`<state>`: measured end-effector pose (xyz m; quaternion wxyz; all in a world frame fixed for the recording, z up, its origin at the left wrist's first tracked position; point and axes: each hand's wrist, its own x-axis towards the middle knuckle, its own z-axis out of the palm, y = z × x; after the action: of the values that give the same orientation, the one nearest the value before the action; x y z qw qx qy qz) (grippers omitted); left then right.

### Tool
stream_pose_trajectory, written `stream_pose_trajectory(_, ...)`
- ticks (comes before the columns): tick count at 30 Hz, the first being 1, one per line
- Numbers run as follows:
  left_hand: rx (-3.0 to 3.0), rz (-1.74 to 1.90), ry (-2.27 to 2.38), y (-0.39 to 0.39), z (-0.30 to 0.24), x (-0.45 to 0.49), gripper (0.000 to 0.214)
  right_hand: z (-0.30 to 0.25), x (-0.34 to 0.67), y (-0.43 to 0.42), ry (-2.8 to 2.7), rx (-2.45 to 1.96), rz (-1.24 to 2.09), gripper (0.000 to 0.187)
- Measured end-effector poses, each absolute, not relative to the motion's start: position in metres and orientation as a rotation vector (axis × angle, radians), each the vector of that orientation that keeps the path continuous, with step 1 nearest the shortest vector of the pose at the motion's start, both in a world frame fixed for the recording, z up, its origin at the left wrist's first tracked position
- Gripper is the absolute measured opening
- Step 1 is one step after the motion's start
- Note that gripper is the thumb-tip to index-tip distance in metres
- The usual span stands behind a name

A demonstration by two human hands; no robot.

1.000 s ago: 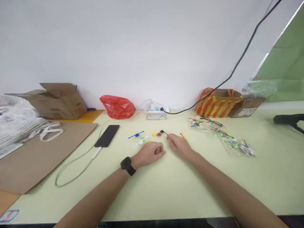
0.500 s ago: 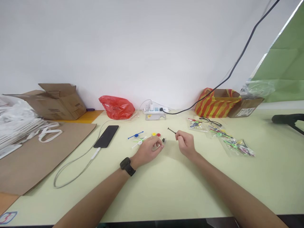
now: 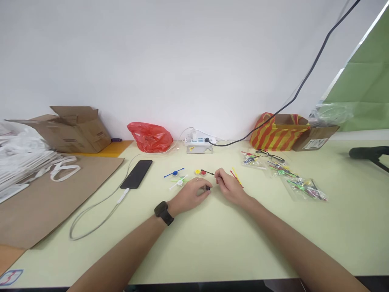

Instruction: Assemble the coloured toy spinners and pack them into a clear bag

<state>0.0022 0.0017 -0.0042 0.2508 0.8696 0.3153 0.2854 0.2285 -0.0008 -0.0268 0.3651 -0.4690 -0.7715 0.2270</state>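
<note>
In front of the power strip (image 3: 199,144), the left hand (image 3: 190,195) pinches a small black cap (image 3: 208,188); the right hand (image 3: 230,187) pinches a thin black stick (image 3: 208,172). With fingertip grips this slight, the cap could slip and roll away.

Pale table (image 3: 194,243): phone (image 3: 136,173), cardboard sheet (image 3: 45,198), power strip (image 3: 199,145), red bag (image 3: 150,137), coloured caps (image 3: 200,172).

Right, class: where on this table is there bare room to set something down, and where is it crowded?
Bare: the table between the two forearms; the near right corner below the packets; the strip between the cable and the left forearm. Crowded: around the left hand and right hand holding a black stick, among small coloured parts, and at the packets.
</note>
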Motion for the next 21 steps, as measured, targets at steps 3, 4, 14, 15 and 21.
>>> stream_pose_trajectory(3,2.29,0.803,0.869,0.001,-0.002,0.004,0.013,-0.026,0.229,0.0,-1.936,-1.209,0.584,0.012)
stream_pose_trajectory(4,2.253,0.815,0.872,0.001,-0.002,0.004,0.011,-0.025,0.229,0.001,-1.912,-1.208,0.581,0.012)
stream_pose_trajectory(14,2.029,0.821,0.824,0.007,-0.013,0.004,0.021,-0.018,0.225,-0.004,-1.726,-1.21,0.651,0.018)
stream_pose_trajectory(15,1.986,0.812,0.823,0.008,-0.014,0.004,0.023,-0.018,0.225,-0.004,-1.726,-1.203,0.652,0.019)
stream_pose_trajectory(21,1.74,0.784,0.78,0.013,-0.016,0.004,0.026,-0.016,0.222,-0.008,-1.898,-1.18,0.569,0.019)
